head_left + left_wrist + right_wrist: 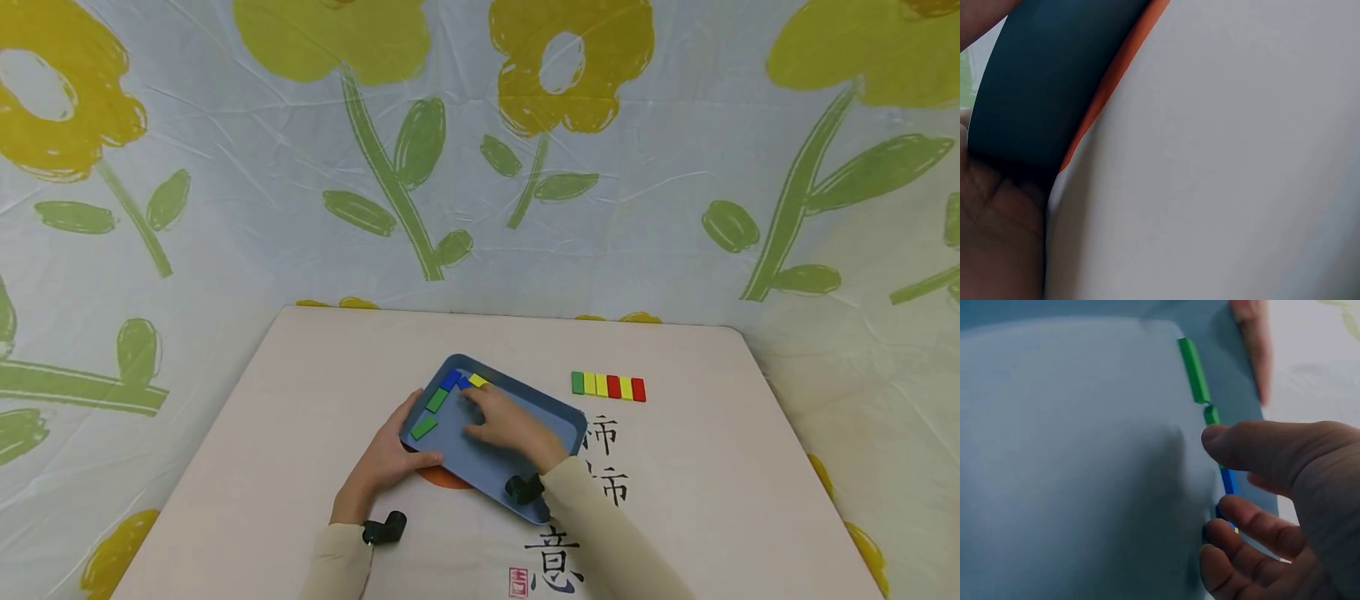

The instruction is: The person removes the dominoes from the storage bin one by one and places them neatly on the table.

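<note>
A blue-grey tray lies at a slant on the table, and my left hand grips its left corner, thumb over the rim. In the left wrist view, the tray's side sits against the left hand's palm. Inside, along the left end, are two green tiles, two blue tiles and a yellow tile. My right hand reaches over the tray. Its fingertips are by the blue and yellow tiles, while the thumb stays apart, beside a green tile.
Right of the tray, a row of green, yellow and red tiles lies side by side on the table. Black characters and a red seal mark show on the pale tabletop. A flower-patterned cloth hangs behind.
</note>
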Motion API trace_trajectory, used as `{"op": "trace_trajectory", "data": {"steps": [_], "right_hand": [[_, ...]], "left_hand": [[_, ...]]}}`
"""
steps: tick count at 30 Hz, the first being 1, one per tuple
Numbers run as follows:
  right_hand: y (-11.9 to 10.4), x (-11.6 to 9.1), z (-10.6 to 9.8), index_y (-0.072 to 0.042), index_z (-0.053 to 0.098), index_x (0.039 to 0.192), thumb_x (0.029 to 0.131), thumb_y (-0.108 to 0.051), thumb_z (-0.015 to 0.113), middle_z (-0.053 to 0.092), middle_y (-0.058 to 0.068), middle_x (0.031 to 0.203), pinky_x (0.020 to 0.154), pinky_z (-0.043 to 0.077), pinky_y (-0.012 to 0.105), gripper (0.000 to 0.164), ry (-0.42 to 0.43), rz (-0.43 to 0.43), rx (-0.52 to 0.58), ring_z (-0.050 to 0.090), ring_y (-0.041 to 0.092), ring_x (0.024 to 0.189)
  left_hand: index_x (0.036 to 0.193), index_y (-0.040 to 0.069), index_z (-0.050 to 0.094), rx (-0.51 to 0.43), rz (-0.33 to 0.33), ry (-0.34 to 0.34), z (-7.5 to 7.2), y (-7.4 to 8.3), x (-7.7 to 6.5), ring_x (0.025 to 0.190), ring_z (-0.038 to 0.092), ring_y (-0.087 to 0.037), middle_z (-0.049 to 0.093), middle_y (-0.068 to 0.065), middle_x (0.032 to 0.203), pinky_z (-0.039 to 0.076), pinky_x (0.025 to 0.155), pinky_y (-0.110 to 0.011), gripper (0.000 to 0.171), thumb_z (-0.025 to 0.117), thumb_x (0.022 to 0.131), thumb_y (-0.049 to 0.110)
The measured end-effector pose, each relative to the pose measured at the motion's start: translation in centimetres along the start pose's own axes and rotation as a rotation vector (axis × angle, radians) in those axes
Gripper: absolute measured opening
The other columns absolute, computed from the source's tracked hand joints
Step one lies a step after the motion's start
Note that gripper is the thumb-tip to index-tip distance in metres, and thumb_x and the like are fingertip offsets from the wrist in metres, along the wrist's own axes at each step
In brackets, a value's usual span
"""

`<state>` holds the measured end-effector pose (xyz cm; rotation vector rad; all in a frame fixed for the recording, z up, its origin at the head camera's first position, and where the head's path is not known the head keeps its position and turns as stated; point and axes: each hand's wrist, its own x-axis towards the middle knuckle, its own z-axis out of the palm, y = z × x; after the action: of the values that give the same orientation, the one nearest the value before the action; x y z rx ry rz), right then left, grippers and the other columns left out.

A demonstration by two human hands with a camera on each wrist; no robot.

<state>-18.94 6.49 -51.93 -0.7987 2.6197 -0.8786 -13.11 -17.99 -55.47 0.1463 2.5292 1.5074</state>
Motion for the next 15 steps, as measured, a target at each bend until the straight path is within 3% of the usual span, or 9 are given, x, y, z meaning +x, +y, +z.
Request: {"op": "trace_trajectory", "data": {"steps": [6, 13, 15], "right_hand": [[-1.1, 1.3, 0.3, -0.008, 0.061, 0.141, 0.095, -0.017, 0.074, 0.066, 0.009, 0.125, 0.091, 0.056, 0.034, 0.048, -0.063, -0.056, -0.069, 0.064, 0.017, 0.105], [-2.0, 2.7, 1.0, -0.012, 0.064, 0.139, 0.097, -0.017, 0.072, 0.069, 0.005, 0.127, 0.095, 0.055, 0.03, 0.043, -0.101, -0.094, -0.095, 0.063, 0.015, 0.112], [-2.2, 3.1, 1.3, -0.011, 0.066, 0.137, 0.097, -0.017, 0.072, 0.07, 0.004, 0.122, 0.091, 0.055, 0.029, 0.041, -0.105, -0.108, -0.09, 0.064, 0.014, 0.105]], "left_hand": [[0.164, 0.035, 0.024, -0.004, 0.008, 0.005, 0.0, -0.2, 0.0, 0.155, 0.029, -0.034, 0.028, -0.004, 0.17, 0.025, 0.122, -0.063, 0.115, 0.093, 0.073, 0.042], [0.165, 0.031, 0.024, 0.0, 0.034, 0.0, 0.0, -0.2, -0.1, 0.153, 0.032, -0.036, 0.029, -0.007, 0.169, 0.028, 0.121, -0.064, 0.113, 0.092, 0.075, 0.039], [0.165, 0.031, 0.024, 0.002, 0.038, 0.0, 0.0, -0.2, -0.1, 0.154, 0.03, -0.036, 0.028, -0.007, 0.17, 0.027, 0.121, -0.064, 0.112, 0.091, 0.075, 0.04]]}}
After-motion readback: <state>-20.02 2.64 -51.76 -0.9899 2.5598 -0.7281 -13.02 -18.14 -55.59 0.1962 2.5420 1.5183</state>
